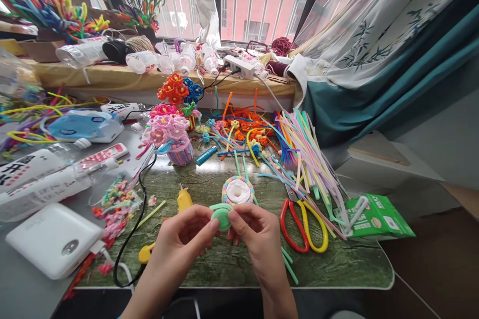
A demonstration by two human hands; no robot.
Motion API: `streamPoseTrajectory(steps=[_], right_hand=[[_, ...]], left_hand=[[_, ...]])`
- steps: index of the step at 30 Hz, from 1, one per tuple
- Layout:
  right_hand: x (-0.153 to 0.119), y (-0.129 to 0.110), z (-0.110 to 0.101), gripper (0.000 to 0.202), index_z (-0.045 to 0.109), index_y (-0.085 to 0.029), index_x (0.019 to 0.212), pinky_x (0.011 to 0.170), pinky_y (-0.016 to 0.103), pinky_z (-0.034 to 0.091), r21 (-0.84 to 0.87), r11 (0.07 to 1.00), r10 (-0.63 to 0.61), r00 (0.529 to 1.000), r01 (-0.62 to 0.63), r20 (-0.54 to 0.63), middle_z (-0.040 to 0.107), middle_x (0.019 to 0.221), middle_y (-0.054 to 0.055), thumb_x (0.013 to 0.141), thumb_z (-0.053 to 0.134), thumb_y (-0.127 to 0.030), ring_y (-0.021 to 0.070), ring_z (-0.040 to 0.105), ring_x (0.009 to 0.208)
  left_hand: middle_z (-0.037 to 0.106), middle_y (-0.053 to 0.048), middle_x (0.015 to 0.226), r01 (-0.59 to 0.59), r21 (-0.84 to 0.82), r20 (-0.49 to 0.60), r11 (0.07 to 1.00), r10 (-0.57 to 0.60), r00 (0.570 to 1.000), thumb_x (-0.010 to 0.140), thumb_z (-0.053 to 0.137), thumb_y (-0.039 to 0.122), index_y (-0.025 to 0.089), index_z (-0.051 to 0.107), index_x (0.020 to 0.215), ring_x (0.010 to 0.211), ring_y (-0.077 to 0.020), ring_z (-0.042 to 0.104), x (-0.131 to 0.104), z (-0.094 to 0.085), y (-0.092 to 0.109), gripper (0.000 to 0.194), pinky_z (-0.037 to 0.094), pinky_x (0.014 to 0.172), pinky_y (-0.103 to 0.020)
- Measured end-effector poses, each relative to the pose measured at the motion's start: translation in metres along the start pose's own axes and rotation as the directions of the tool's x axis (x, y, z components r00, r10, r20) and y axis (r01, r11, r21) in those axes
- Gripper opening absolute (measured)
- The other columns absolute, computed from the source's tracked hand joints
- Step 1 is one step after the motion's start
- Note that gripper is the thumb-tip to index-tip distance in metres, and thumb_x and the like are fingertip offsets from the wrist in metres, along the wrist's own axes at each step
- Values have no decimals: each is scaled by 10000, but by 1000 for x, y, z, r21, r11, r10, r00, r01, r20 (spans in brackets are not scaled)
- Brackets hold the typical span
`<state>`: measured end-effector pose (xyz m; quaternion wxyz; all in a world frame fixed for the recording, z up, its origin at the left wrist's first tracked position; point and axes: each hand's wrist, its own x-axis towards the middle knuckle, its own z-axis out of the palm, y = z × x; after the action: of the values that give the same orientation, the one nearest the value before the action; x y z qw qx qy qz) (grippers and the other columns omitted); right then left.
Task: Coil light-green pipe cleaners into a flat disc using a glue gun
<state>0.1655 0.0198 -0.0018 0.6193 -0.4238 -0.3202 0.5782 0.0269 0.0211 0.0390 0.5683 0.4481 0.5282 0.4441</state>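
Observation:
Between my two hands is a mint-green pipe cleaner [222, 218] coiled into a flat disc, with a curved strand along its top. My left hand [190, 232] pinches the disc's left side between thumb and fingers. On the right side, my right hand [254, 229] grips it the same way. Just beyond sits a round pot [238, 191] with a pastel braided rim and white filling. A yellow glue gun [184, 200] lies behind my left hand, partly hidden. Scissors [304, 224] with one red and one yellow handle rest right of my right hand.
Pastel pipe cleaners [314, 149] lie in a bundle at the right, near a green packet [379, 217]. A pink flower pot [179, 152] stands at the back. A white power bank [56, 239] and plastic bottles [52, 187] occupy the left. A black cord [140, 209] crosses the mat.

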Motion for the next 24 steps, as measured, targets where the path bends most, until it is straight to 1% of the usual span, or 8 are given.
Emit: streamPoseTrajectory(steps=[4,9,11,13,16,18,21,24], right_hand=[[0,-2,-1,252,796,-154,739,422,172,432,-37,999,24,999,-22,30,671,524,1,760,870,-394,101,571,445],[0,-2,-5,244,808,-170,749,468,191,500,5,998,58,998,-58,24,719,558,13,689,924,-376,125,623,477],[0,-2,-7,238,806,-170,737,489,202,516,-14,998,55,998,-55,20,724,573,19,691,924,-372,133,633,496],[1,-2,-7,239,805,-172,731,493,206,519,-32,998,45,999,-45,12,722,586,18,693,923,-376,136,633,511],[0,-2,-7,229,805,-183,735,501,199,522,-42,998,39,999,-39,11,735,628,13,696,921,-377,131,630,536],[0,-3,-6,223,806,-185,744,505,197,524,-38,998,40,999,-40,16,744,651,13,702,917,-374,128,628,543],[0,-3,-6,212,803,-180,759,508,192,521,-19,999,42,999,-42,25,744,644,11,724,902,-364,119,624,526],[1,-2,-7,198,797,-174,766,511,180,513,-6,999,46,998,-46,39,739,619,9,757,877,-355,114,632,519]], left_hand=[[706,15,689,-41,22,-8,999,42,999,726,851,400,201,756,779,647,-123,606,3,-1,-3,227,459,593,-177],[652,27,635,-81,85,63,993,76,995,767,812,422,192,743,767,562,-108,540,8,-6,-7,239,421,514,-181],[637,26,610,-66,99,48,993,61,997,751,821,432,187,732,736,544,-111,527,9,-6,-7,262,417,501,-189],[628,26,590,-44,98,8,994,43,999,739,828,433,186,732,710,540,-111,516,8,-5,-6,266,404,497,-190],[618,23,554,-42,101,48,994,37,998,728,830,443,188,762,703,523,-109,495,7,-3,-4,265,379,484,-194],[615,24,539,-34,115,43,993,30,999,710,838,452,190,774,711,511,-110,485,7,-3,-3,269,373,480,-198],[633,22,548,-17,115,-4,993,17,1000,699,840,445,196,781,727,512,-116,507,7,-3,-2,257,391,485,-203],[688,9,615,-51,89,20,995,50,999,719,832,417,204,784,759,552,-132,578,8,-4,-3,221,436,509,-203]])
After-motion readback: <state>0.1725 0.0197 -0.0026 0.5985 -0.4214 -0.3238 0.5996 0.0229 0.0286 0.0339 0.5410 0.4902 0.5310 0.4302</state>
